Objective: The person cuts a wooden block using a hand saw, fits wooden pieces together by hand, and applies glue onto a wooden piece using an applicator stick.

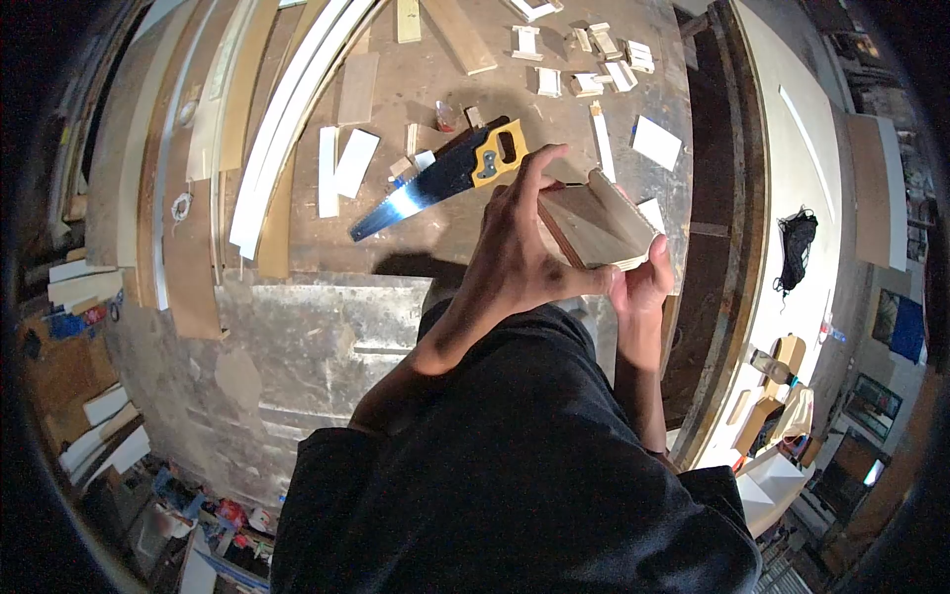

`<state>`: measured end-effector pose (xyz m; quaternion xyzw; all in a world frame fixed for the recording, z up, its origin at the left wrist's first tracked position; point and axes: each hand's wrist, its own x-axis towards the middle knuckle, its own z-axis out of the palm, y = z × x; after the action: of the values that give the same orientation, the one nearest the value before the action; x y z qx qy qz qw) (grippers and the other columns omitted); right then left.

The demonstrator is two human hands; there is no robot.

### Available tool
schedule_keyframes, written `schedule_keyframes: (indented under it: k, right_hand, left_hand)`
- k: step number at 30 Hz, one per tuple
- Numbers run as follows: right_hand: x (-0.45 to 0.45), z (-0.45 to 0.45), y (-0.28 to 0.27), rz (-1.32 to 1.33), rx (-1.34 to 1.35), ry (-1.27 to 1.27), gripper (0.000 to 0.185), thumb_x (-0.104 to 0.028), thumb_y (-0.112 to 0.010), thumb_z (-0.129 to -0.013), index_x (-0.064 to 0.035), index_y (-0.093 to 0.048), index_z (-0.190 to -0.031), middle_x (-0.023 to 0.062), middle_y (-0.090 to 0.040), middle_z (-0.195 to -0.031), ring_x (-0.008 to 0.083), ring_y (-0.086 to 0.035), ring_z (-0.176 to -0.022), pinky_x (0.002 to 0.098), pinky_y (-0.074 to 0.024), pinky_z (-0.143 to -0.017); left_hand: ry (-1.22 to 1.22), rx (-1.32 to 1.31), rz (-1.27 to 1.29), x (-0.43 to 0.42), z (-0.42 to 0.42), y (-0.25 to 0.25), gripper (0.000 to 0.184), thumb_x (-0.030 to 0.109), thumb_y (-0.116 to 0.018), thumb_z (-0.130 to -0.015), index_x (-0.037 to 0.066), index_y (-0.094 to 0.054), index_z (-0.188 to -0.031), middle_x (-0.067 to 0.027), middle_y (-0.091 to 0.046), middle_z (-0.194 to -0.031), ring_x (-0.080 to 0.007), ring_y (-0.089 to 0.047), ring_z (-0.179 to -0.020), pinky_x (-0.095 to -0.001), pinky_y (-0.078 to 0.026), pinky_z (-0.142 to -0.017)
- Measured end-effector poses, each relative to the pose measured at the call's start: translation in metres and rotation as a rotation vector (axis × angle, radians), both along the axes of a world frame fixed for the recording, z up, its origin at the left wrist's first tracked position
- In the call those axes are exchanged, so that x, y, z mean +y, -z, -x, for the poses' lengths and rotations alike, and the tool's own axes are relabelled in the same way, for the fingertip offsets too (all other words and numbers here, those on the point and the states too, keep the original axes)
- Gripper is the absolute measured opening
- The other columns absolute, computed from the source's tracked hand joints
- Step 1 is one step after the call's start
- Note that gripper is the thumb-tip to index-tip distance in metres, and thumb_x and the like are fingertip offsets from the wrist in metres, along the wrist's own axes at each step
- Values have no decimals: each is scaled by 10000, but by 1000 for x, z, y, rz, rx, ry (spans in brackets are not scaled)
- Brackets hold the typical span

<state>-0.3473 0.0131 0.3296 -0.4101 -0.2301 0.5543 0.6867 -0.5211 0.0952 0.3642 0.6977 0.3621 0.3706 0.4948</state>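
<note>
Both hands hold a small wooden box-like piece (602,220) up over the workbench, with an open hollow side and a pale moulded edge. My left hand (520,243) grips its left side, thumb along the near edge and fingers at the far end. At the near right corner, my right hand (641,282) clasps it, thumb up on the pale edge; its other fingers are mostly hidden. Just left of the piece, a handsaw (435,188) with a yellow and black handle lies on the bench.
Long boards and white strips (297,129) cover the bench's left side. Several small wooden pieces (594,59) sit at the far right, with a white block (656,142) nearer. On a pale board at right lie a black mesh bundle (797,247) and a brush (772,366).
</note>
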Motion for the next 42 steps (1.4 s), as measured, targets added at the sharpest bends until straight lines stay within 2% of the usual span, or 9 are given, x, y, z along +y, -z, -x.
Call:
schedule_keyframes:
  k: [5,22,42]
  right_hand:
    - [0,-1,-2,16,-16,-2,979,-574,-709,-837,160,-406,-1409,276,-532,-1380,320,-575,-1247,409,-448,-1075]
    - [2,-2,-1,15,-16,15,961,-557,-719,-836,157,-418,-1403,270,-528,-1387,323,-563,-1262,421,-429,-1095]
    - [6,0,-7,6,36,18,954,-504,-751,-838,180,-398,-1401,275,-536,-1379,313,-562,-1267,416,-425,-1100]
  left_hand:
    - [3,6,-6,-1,0,1,1113,390,-923,-550,112,-334,-1453,-258,-641,-1174,-365,-671,-1080,-427,-536,-934]
    - [4,-2,14,1,-2,1,1100,318,-917,-533,123,-345,-1451,-248,-637,-1174,-365,-662,-1089,-432,-531,-938]
    - [16,-24,91,8,-2,3,1118,357,-938,-525,132,-350,-1449,-229,-622,-1193,-336,-652,-1091,-430,-518,-934]
